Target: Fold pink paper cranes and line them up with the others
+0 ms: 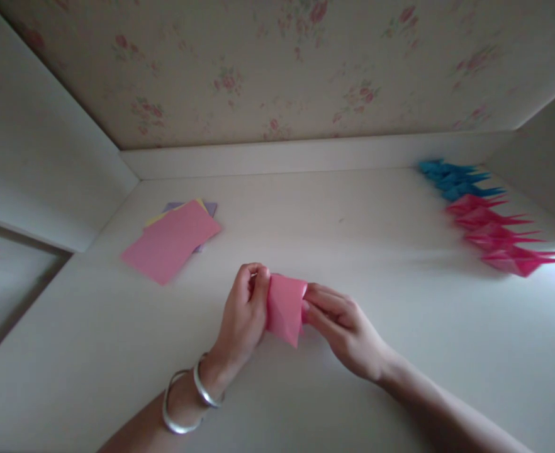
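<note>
A partly folded sheet of pink paper point(285, 307) is held between my two hands above the white table, with one corner pointing down toward me. My left hand point(245, 308) pinches its left edge, thumb on top and fingers curled. From the other side, my right hand point(346, 327) grips the right edge, its fingertips partly hidden behind and inside the fold. Two silver bangles point(190, 396) circle my left wrist.
Loose pink, yellow and purple paper sheets point(173, 242) lie overlapped at the left. Along the right side runs a row of folded paper figures, blue ones point(457, 179) behind pink ones point(513, 258). A floral-papered wall point(258, 75) borders the white table point(306, 214).
</note>
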A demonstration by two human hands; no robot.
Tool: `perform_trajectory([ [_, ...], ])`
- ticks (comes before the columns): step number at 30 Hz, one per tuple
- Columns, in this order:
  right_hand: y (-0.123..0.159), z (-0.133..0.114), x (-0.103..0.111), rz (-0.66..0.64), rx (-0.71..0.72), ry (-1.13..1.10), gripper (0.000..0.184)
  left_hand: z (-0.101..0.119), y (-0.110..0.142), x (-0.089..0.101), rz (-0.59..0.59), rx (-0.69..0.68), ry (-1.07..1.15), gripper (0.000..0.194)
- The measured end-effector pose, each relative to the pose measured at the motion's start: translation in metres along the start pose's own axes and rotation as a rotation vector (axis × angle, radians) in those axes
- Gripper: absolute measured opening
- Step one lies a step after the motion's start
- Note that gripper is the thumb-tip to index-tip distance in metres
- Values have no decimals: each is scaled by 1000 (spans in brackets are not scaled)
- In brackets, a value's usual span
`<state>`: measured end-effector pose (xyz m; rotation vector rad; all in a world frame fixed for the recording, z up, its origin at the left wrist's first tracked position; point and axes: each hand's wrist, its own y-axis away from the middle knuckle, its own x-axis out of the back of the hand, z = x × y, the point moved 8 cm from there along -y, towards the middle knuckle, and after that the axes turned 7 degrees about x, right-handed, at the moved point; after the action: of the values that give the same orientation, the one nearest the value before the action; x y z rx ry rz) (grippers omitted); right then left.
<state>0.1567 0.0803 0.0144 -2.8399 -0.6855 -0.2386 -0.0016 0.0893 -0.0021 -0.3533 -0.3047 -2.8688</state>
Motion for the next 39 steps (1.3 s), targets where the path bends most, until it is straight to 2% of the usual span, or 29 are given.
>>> perform_trajectory([
  [3,4,6,-5,-34,-56,-7,32,3,2,-1,-8,-31,-79,28],
  [5,7,9,-3,-6,-85,-50,34,5,2,1,11,-45,-108,28],
  [10,11,20,12,230,-115,-283,29,8,5,1,-2,-63,-153,28],
  [13,9,27,6,182,-190,-317,28,12,10,-5,-58,-125,-198,26],
  [16,6,29,5,118,-227,-161,25,14,12,-10,-102,-156,-189,26],
  [20,4,29,14,149,-243,-108,27,3,10,-20,-242,0,-8,36],
  [24,6,29,25,235,-245,-79,31,-9,18,-39,-487,241,184,49],
  [27,7,28,29,268,-248,9,38,-11,27,-50,-639,314,211,48],
  [36,4,24,29,237,-213,124,38,-14,25,-48,-646,286,124,42],
  [39,4,22,28,211,-222,136,37,-13,26,-45,-607,271,83,43],
])
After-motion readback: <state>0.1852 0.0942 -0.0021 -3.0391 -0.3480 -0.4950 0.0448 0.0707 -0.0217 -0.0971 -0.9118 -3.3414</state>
